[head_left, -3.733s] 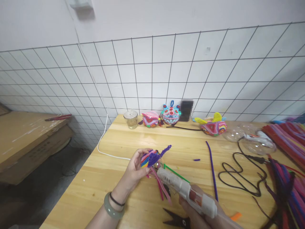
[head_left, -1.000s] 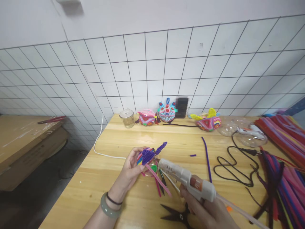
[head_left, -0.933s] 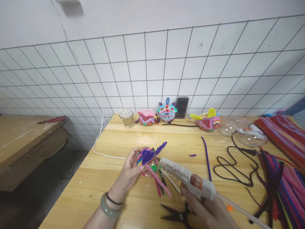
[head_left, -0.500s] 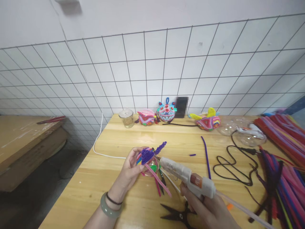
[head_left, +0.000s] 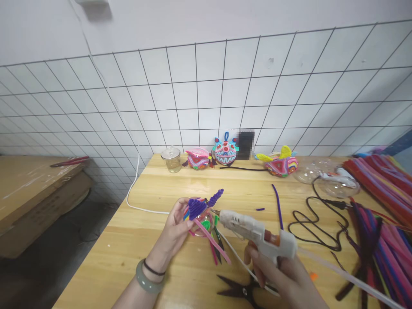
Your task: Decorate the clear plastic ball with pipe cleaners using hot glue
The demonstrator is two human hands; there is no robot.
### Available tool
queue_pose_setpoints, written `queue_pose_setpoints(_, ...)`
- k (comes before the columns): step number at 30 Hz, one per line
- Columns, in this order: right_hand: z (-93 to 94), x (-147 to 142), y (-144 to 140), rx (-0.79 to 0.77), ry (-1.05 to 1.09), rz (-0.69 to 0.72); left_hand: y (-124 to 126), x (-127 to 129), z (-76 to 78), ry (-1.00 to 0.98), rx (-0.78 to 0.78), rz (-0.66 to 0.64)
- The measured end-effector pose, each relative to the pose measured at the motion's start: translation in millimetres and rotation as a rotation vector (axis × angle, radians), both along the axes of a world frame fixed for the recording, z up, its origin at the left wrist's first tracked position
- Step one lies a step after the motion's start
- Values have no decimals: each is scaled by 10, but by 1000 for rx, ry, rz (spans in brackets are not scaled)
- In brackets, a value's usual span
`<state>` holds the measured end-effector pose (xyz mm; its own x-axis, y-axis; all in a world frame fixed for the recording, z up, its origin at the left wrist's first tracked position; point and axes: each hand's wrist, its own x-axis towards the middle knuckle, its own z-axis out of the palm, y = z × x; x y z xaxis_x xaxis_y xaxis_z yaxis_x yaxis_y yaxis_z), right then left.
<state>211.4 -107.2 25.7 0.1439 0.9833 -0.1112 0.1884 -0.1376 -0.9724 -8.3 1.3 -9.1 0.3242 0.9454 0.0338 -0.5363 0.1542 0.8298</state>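
Low over the table, my left hand [head_left: 178, 229] is closed around a clear plastic ball [head_left: 206, 218] partly covered in coloured pipe cleaners. Purple coils form a pointed patch [head_left: 197, 209] on it, and a twisted purple strip [head_left: 216, 196] sticks up to the right. Pink pipe cleaner ends [head_left: 214, 241] hang from its lower side. My right hand [head_left: 273, 270] grips a white hot glue gun [head_left: 254, 231], its nozzle pointing left and close to the ball. Whether the nozzle touches it I cannot tell. Black scissors [head_left: 240, 292] lie beneath, partly hidden by my right hand.
Finished pipe cleaner ornaments [head_left: 225, 150] stand along the wall beside a lidded glass jar [head_left: 171, 159]. Purple pipe cleaner pieces [head_left: 278, 206] lie on the table [head_left: 144, 249]. Clear plastic balls [head_left: 337, 185], a black cord [head_left: 305, 223] and pipe cleaner bundles [head_left: 386, 249] occupy the right side.
The glue gun and my right hand have shifted slightly right. My left hand has turned the ball a little, tilting the purple patch.
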Motion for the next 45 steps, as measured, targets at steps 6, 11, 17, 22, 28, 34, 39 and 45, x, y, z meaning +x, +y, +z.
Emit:
queue_pose_setpoints(6,-89,181,231,-113,321,-26,4,11,49,-108,-77,29)
queue_pose_setpoints(11,-304,347,486,-219,331,-152,-10,40,112,-184,-109,39)
queue_pose_setpoints(17,-613,473,649,-256,-83,-183,-40,56,114,-197,-130,1)
queue_pose_setpoints(22,-569,666,690,-275,-468,-220,-44,71,90,-153,-127,-14)
queue_pose_setpoints(28,-341,662,561,-154,-924,-236,-70,106,90,-134,-96,-16)
queue_pose_setpoints(34,67,30,283,180,-437,46,-89,131,60,-87,-39,8)
queue_pose_setpoints(39,236,-372,218,136,-270,279,-75,140,21,-67,8,8)
queue_pose_setpoints(45,253,-324,433,404,-499,194,-75,133,48,-53,41,3)
